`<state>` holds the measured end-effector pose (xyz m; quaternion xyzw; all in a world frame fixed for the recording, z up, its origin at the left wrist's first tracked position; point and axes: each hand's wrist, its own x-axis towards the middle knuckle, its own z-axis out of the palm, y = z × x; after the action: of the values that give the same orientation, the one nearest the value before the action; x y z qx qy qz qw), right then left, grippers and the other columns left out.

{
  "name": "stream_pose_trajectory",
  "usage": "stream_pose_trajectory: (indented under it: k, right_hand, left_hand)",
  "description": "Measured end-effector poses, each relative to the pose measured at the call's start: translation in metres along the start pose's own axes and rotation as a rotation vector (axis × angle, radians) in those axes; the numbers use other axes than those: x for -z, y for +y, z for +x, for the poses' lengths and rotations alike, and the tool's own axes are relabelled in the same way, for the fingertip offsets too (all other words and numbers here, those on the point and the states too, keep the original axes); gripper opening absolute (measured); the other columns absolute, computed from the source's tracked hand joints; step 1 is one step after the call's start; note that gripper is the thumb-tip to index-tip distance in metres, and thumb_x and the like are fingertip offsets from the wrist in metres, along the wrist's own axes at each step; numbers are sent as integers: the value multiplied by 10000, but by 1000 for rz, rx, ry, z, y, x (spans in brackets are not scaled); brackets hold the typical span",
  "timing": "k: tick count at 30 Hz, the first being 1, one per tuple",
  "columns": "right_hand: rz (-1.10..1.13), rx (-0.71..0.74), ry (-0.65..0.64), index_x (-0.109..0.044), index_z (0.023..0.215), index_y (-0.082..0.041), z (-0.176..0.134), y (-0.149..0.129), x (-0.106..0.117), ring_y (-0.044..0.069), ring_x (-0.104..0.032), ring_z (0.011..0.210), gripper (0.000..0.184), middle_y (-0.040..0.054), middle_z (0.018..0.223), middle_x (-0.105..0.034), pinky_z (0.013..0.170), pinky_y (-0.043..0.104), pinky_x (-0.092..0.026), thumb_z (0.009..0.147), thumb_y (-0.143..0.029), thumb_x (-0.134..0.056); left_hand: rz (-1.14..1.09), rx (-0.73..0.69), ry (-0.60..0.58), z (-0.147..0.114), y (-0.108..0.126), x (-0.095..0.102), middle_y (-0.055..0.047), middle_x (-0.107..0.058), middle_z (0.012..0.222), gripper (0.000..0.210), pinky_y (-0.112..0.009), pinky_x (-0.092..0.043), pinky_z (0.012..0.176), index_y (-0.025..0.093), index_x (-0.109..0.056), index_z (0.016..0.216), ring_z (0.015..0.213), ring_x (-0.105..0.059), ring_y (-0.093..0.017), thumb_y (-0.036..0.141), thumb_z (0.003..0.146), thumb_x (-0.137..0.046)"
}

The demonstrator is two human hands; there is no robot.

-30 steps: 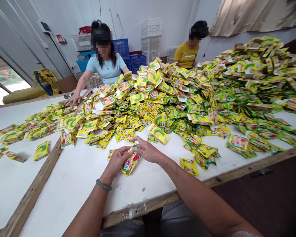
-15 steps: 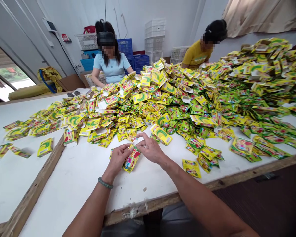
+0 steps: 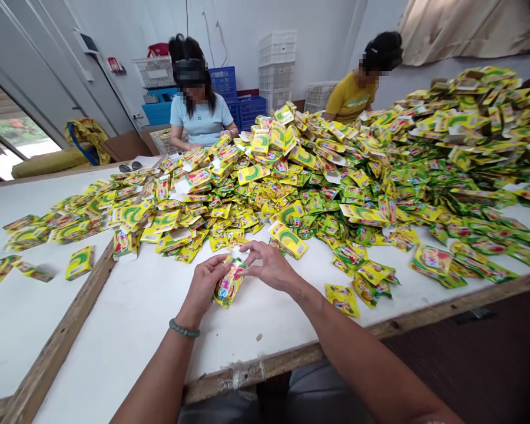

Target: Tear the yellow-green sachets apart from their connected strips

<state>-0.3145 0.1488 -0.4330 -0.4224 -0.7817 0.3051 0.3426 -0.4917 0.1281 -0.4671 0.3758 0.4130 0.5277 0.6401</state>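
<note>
Above the near part of the table, my left hand [image 3: 205, 287] holds a small yellow and green candy box [image 3: 228, 285] between thumb and fingers, its printed face up. A white flap shows at its far end. My right hand [image 3: 267, 266] is closed at that far end, with thumb and fingers at the flap and right edge. Whether a sachet sits inside the box cannot be made out. Just beyond my hands lies a yellow box [image 3: 288, 238] at the edge of a big heap of boxes and green-yellow sachets [image 3: 322, 203].
Loose sachets [image 3: 342, 299] lie to the right, and a single box [image 3: 79, 262] to the left. A wooden strip [image 3: 66, 330] crosses the white table [image 3: 128, 347]. Two people, in a light blue shirt [image 3: 202, 121] and a yellow shirt [image 3: 352, 97], sit behind the heap. Crates [image 3: 277, 68] stand behind them.
Both hands have shifted slightly, and the box has turned and moved a little left, showing more of its front. The right fingers have moved at its flap end.
</note>
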Motion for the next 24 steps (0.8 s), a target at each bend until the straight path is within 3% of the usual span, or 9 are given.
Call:
stream_pose_trajectory:
  k: [4, 9, 12, 14, 19, 24]
  right_hand:
    - [-12, -13, -32, -572, 1065, -213, -1, 1, -5, 202, -590, 968, 410, 6, 773, -701, 896, 359, -329, 696, -291, -734]
    - [27, -34, 44, -454, 1178, -216, -3, -6, -3, 175, -612, 908, 438, 1, 811, -714, 948, 390, -288, 786, -287, -637]
    - [29, -19, -32, -457, 1166, -217, -4, -9, -7, 188, -600, 986, 416, 9, 829, -713, 950, 398, -284, 793, -289, -628]
    - [49, -17, -46, -463, 1154, -219, -4, -9, -9, 184, -609, 973, 395, -1, 816, -704, 934, 383, -304, 797, -280, -623]
    - [-14, -32, 126, -474, 1150, -219, -3, -10, -9, 197, -588, 993, 403, -5, 785, -698, 940, 390, -282, 786, -274, -636]
    - [-68, -13, 56, -537, 1118, -213, -3, -15, -15, 215, -569, 1049, 340, 27, 825, -696, 953, 417, -254, 801, -301, -620]
  left_hand:
    - [3, 14, -26, 1, 0, 0, -29, -691, 731, 408, -220, -472, 556, 129, -640, 979, 579, -614, -128, 318, 639, -765]
    - [23, 54, -68, -1, 1, -2, -29, -696, 729, 423, -229, -478, 585, 135, -644, 982, 614, -637, -144, 325, 627, -773]
    - [35, 46, -98, -2, 0, -4, -32, -701, 751, 421, -249, -487, 628, 139, -646, 980, 649, -651, -160, 323, 624, -775]
    - [29, 43, -74, -3, -1, -5, -32, -703, 758, 427, -247, -486, 621, 136, -644, 976, 640, -649, -157, 319, 615, -780]
    - [-25, 12, 4, -2, 1, -9, -20, -694, 719, 448, -241, -491, 611, 132, -632, 989, 613, -641, -144, 306, 606, -787]
    - [-16, 37, 1, -8, 3, -8, -32, -705, 750, 444, -225, -493, 593, 130, -636, 972, 618, -649, -145, 310, 595, -787]
